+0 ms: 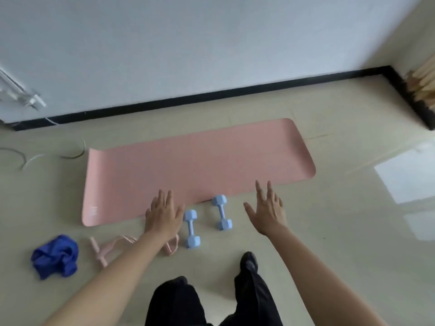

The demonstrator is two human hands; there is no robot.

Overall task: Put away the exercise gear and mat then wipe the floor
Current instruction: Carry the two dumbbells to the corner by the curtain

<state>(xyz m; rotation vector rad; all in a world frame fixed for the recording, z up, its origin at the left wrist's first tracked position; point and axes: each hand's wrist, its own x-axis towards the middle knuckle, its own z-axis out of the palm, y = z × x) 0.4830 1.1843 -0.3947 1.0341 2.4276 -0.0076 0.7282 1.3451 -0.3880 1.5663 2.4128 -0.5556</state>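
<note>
A pink exercise mat (200, 165) lies flat on the beige floor, parallel to the wall. Just in front of its near edge lie two light blue dumbbells, one (191, 228) to the left and one (221, 212) to the right. A pink jump rope (110, 249) lies further left, partly hidden by my left forearm. A crumpled blue cloth (56, 256) sits at the left. My left hand (162, 214) hovers with fingers straight over the mat's near edge, left of the dumbbells. My right hand (268, 209) is spread open to their right. Both hold nothing.
A white wall with a black baseboard (211, 94) runs behind the mat. Wooden sticks (423, 83) lean in the right corner. Thin cables (47, 154) lie on the floor at the left. My dark-trousered legs and a shoe (249, 262) stand below the dumbbells.
</note>
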